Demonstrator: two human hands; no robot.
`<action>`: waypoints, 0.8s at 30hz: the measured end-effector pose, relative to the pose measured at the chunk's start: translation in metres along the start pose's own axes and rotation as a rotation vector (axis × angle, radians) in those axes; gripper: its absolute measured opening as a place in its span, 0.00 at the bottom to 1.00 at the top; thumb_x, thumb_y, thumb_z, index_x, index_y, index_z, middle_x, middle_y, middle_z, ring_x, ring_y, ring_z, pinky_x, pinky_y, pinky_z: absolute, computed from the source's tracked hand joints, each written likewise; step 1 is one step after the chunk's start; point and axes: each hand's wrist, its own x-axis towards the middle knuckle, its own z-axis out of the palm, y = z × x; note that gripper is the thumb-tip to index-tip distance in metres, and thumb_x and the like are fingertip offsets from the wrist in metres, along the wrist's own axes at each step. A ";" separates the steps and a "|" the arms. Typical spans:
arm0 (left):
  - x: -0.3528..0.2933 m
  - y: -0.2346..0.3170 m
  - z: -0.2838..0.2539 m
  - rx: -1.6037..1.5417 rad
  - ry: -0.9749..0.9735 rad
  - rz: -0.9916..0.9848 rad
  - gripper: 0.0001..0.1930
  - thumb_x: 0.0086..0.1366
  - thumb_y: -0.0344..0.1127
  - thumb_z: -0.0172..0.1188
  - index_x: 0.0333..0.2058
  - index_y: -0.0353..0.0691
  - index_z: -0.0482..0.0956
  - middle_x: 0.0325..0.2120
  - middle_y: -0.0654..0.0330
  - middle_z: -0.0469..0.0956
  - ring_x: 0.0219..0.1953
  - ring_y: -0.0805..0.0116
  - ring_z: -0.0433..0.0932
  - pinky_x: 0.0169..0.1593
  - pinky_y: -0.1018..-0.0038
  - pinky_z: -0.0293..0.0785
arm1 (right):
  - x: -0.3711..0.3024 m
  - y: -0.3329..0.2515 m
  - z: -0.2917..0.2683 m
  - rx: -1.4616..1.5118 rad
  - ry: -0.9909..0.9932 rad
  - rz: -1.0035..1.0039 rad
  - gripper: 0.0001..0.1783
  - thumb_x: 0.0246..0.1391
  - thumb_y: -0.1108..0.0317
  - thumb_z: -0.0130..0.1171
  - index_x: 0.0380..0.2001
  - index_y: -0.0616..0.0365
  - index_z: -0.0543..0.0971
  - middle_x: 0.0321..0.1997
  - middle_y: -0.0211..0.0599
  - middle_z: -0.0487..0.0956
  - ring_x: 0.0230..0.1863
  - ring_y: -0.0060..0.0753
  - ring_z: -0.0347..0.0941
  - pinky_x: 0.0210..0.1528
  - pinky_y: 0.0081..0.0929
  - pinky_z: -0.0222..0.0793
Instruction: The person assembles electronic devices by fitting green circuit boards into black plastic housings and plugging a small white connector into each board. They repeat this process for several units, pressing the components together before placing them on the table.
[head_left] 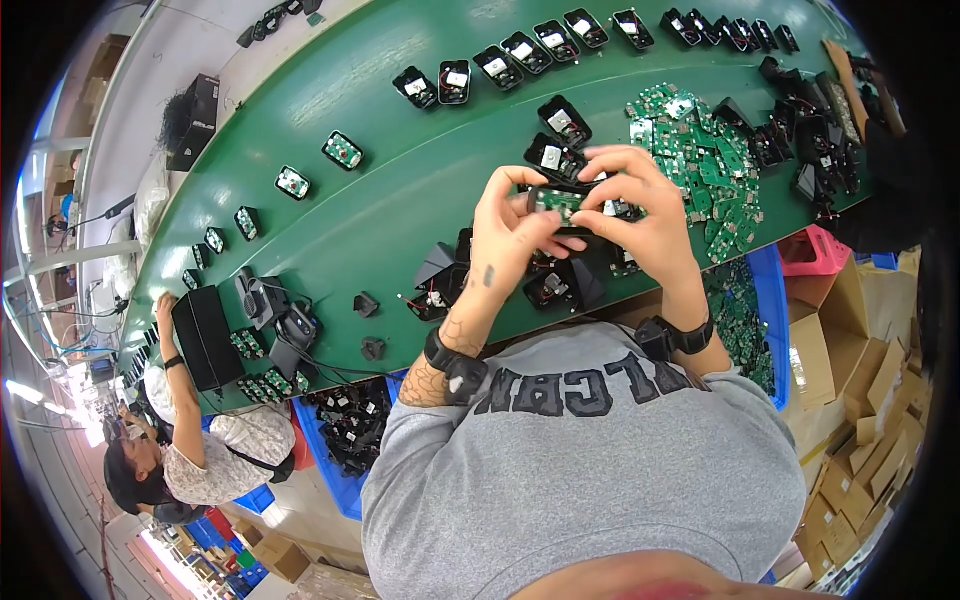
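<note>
In front of my chest I hold a small black plastic housing with a green circuit board (556,203) at its open face. My left hand (507,222) wraps round the housing's left side, its thumb along the near edge. My right hand (645,208) has curled fingers, with thumb and fingertips pinching at the right end of the board. Just beyond my hands lie open black housings (565,121) with wires and white parts inside. More black housings (553,288) lie below my hands, near the table's edge.
A heap of green circuit boards (705,170) covers the table to the right. Open housings (498,68) line the far side; board-filled ones (343,151) stand leftward. Blue bins (768,330) flank me. One co-worker (200,440) sits left, another person's arm (848,90) reaches in at far right.
</note>
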 end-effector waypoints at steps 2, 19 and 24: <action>0.007 -0.001 -0.012 -0.077 -0.042 -0.103 0.17 0.60 0.29 0.51 0.47 0.34 0.64 0.32 0.49 0.80 0.24 0.59 0.83 0.19 0.78 0.77 | 0.001 -0.003 -0.006 -0.104 0.007 -0.228 0.13 0.31 0.73 0.72 0.27 0.51 0.85 0.44 0.32 0.80 0.58 0.46 0.70 0.58 0.43 0.64; 0.003 0.007 -0.010 -0.027 -0.059 -0.090 0.18 0.59 0.26 0.53 0.48 0.33 0.62 0.35 0.48 0.80 0.26 0.57 0.84 0.18 0.79 0.76 | -0.006 0.005 0.004 -0.305 0.076 -0.334 0.13 0.34 0.75 0.69 0.27 0.49 0.82 0.50 0.31 0.79 0.66 0.49 0.61 0.68 0.59 0.51; 0.001 0.008 -0.010 0.001 -0.063 -0.105 0.18 0.59 0.26 0.53 0.47 0.33 0.62 0.35 0.47 0.80 0.27 0.57 0.84 0.18 0.80 0.75 | -0.007 0.003 -0.003 -0.349 0.062 -0.363 0.13 0.33 0.71 0.71 0.29 0.47 0.84 0.53 0.32 0.78 0.66 0.51 0.61 0.69 0.59 0.48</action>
